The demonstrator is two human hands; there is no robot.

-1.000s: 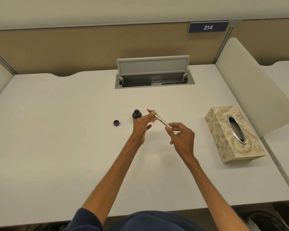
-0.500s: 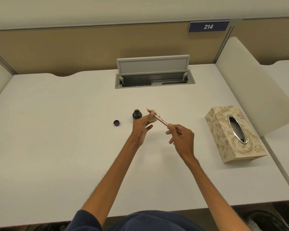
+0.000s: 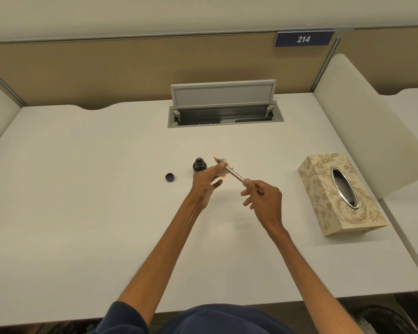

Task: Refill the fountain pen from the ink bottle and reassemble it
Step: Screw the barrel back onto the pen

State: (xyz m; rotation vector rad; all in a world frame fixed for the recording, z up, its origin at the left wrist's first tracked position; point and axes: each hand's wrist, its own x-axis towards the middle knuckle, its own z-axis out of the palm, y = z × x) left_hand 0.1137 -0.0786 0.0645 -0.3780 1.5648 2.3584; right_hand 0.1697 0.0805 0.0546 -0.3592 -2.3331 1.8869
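A slim metallic fountain pen [image 3: 234, 175] with an orange nib points up and to the left, held above the desk between both hands. My left hand [image 3: 206, 183] pinches its front section near the nib, together with a small whitish tissue stained orange. My right hand [image 3: 263, 196] pinches the rear end of the barrel with curled fingers. The open dark ink bottle [image 3: 199, 165] stands just left of my left hand. Its dark cap [image 3: 170, 177] lies on the desk further left.
A patterned beige tissue box [image 3: 336, 196] sits on the right of the white desk [image 3: 82, 201]. An open cable tray with a raised lid [image 3: 223, 106] is at the back centre. A rounded white divider [image 3: 372, 131] borders the right side.
My right hand has shifted slightly along the pen's rear end, its fingers turning on the barrel. My left hand and the bottle stay in place.
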